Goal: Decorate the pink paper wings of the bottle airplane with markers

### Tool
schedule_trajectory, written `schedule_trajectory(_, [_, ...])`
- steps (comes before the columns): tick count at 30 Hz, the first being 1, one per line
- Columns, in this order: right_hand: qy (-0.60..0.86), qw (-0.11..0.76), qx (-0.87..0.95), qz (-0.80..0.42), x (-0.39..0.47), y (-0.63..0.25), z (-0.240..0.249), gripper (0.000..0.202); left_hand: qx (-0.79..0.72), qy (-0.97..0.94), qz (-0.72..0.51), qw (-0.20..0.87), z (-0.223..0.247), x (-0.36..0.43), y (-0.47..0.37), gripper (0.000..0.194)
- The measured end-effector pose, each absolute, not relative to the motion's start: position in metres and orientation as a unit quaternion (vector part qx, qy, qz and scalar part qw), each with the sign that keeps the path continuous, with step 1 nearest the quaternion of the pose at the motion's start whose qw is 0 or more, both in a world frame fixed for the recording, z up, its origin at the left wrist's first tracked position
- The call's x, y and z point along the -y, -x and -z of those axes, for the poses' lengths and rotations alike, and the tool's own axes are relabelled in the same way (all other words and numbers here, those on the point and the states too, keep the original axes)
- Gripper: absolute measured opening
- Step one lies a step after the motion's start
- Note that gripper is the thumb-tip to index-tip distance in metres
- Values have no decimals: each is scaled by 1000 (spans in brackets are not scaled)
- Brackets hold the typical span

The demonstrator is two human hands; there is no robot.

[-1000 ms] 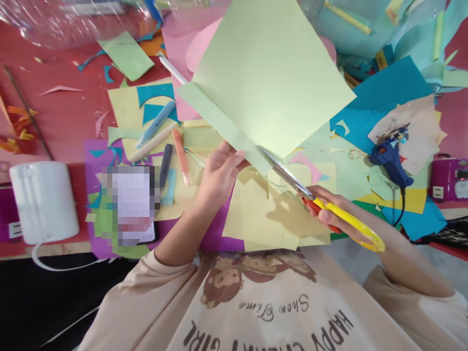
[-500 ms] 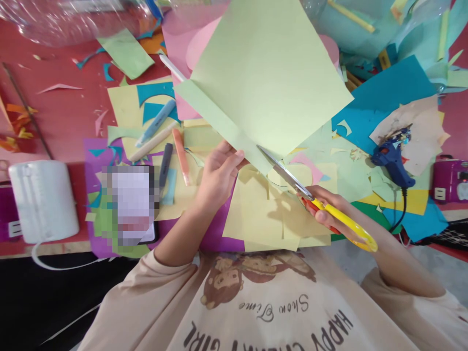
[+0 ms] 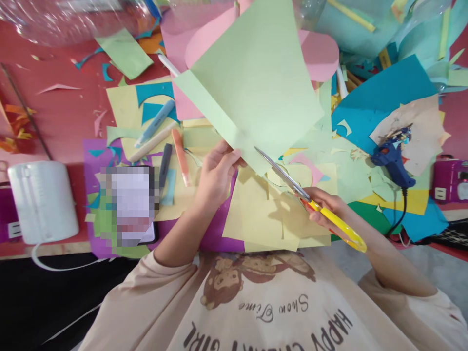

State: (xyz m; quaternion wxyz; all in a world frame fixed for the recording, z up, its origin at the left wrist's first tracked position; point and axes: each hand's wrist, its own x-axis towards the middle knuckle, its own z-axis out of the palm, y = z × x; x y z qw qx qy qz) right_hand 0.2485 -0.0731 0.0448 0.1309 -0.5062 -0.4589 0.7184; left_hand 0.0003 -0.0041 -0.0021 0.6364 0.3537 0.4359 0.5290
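Note:
A large light green sheet (image 3: 256, 87) is held up over the table, with a narrow strip along its lower left edge. My left hand (image 3: 217, 173) pinches that lower edge between thumb and fingers. In my right hand (image 3: 323, 207) are scissors (image 3: 288, 180) with yellow and red handles, my fingers wrapped round them. The blades point up and left, their tips at the sheet's lower edge near its bottom corner. Pale yellow sheets (image 3: 256, 219) lie beneath both hands.
Markers (image 3: 179, 156) and a phone (image 3: 131, 204) lie at left, beside a white case (image 3: 44, 202). A blue glue gun (image 3: 393, 163) rests at right on paper. Pink paper (image 3: 320, 56) and plastic bottles (image 3: 80, 19) are at the back. Scraps are scattered round.
The sheet's right part has swung left and inward, uncovering pink paper behind it. The scissors and my right hand have shifted slightly left. My left hand keeps its pinch.

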Motion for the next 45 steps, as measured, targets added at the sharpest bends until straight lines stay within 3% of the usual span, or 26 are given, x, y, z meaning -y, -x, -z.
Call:
schedule_trajectory(6, [487, 121, 514, -696, 73, -253, -54, 60, -483, -385, -513, 597, 2, 2, 1, 9])
schedule_trajectory(17, [514, 70, 534, -667, 66, -246, -80, 63, -446, -431, -510, 596, -1, 9, -3, 25])
schedule_trajectory(33, [473, 147, 448, -744, 71, -244, -51, 71, -433, -447, -504, 600, -3, 12, -6, 24])
schedule_trajectory(45, [501, 142, 440, -732, 71, -238, -59, 76, -442, -453, -499, 592, -1, 12, -5, 26])
